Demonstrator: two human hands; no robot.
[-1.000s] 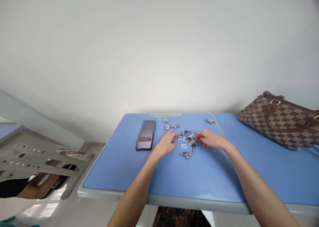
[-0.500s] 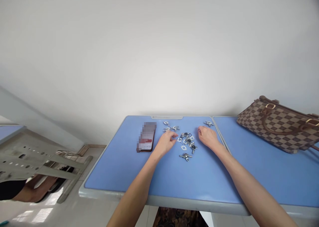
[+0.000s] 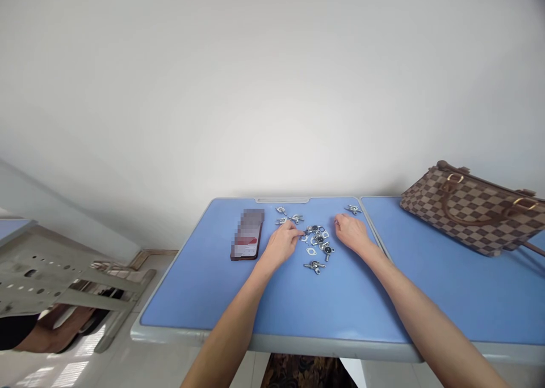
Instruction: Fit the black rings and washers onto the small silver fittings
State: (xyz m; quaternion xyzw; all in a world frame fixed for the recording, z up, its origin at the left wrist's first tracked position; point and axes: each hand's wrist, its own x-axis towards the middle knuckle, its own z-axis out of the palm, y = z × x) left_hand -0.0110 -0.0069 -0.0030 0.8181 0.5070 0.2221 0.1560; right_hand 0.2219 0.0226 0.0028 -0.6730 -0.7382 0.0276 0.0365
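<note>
Left hand is at the left edge of the metal parts; right hand curls just right of them. Cannot tell whether either grips anything.

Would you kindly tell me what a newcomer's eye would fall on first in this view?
Probably the brown checkered handbag, on the blue desk at the right. Next might come the cluster of small metal parts between the left hand and the right hand. The smartphone, its screen lit, lies to the left of the left hand.
</note>
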